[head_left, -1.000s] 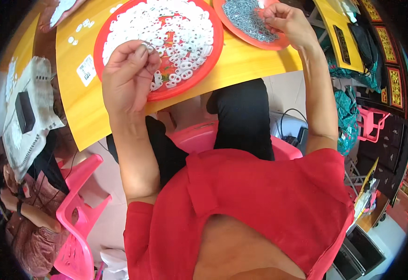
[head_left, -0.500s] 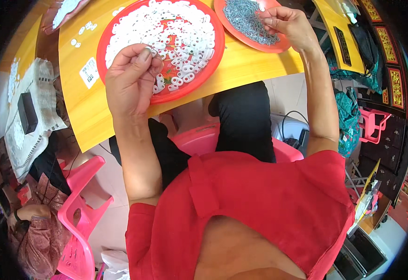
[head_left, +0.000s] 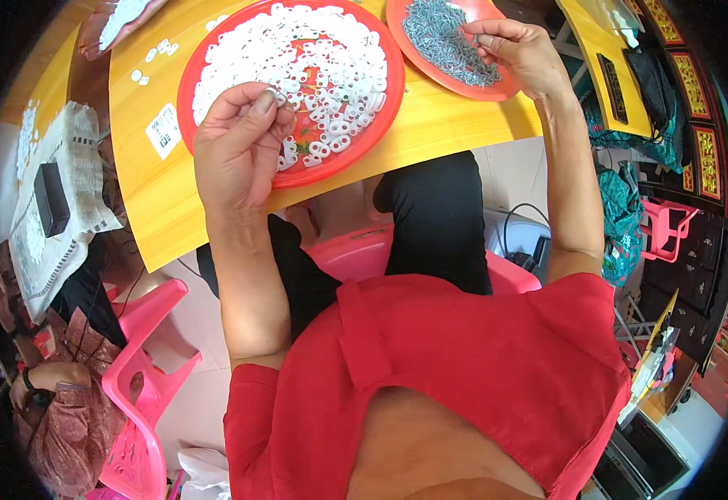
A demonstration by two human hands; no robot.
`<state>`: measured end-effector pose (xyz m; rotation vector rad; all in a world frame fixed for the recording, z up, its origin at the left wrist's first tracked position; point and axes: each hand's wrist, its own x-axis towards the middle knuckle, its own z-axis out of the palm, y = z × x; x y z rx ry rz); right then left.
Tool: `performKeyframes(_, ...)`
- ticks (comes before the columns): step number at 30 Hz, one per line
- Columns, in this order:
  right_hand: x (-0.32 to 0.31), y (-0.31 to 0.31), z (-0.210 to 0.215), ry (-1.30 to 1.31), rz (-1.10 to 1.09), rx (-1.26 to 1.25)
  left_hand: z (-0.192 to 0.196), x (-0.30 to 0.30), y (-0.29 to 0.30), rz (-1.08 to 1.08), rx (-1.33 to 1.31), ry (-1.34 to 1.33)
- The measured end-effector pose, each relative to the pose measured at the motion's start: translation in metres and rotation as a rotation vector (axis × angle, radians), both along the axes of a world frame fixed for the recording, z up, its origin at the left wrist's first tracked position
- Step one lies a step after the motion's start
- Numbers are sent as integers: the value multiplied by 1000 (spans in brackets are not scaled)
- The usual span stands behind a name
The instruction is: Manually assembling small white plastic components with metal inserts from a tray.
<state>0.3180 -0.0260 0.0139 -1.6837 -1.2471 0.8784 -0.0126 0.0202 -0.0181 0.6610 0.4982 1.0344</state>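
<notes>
My left hand [head_left: 243, 137] is closed in a pinch over the left near side of a round red tray [head_left: 331, 175]. Between its thumb and fingertips shows the edge of a small white plastic piece [head_left: 278, 94]. Many like it, white plastic pieces with holes [head_left: 351, 62], are heaped in the tray. To the right, my right hand [head_left: 524, 57] pinches thumb against forefinger above an orange-red dish [head_left: 497, 90]. Grey metal screws [head_left: 439, 42] fill that dish. Whatever sits in the right fingertips is too small to make out.
Both trays rest on a yellow wooden table [head_left: 152, 225]. A printed white label [head_left: 164, 131] and a few loose white pieces [head_left: 162, 48] lie on its left. Another person's arm [head_left: 52, 377] shows at lower left, beside a pink plastic chair [head_left: 143, 367].
The view has shifted slightly, so the table and trays sit a little lower. Both hands keep their pinches in nearly the same places.
</notes>
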Motion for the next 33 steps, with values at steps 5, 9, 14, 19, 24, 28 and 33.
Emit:
performKeyframes(5,2,1,0,-118,-16,-14,0,0,-1,8,10,4)
performKeyframes(9,3,3,-3,-141,-24,26,0,-2,-1,12,3,7)
performKeyframes(14,7,1,-5,-162,-43,35,-1,1,-1,-9,4,-23)
performKeyframes(19,-8,4,-4,-393,-90,-38,-3,-3,0,-47,45,-8)
performKeyframes(24,-16,8,-10,-517,-145,-54,-3,-3,1,-41,38,-1)
performKeyframes(28,-21,9,-5,-362,-104,-98,-3,-8,0,3,34,7)
performKeyframes(33,-45,-5,21,28,97,158,-1,10,-5,-21,59,-36)
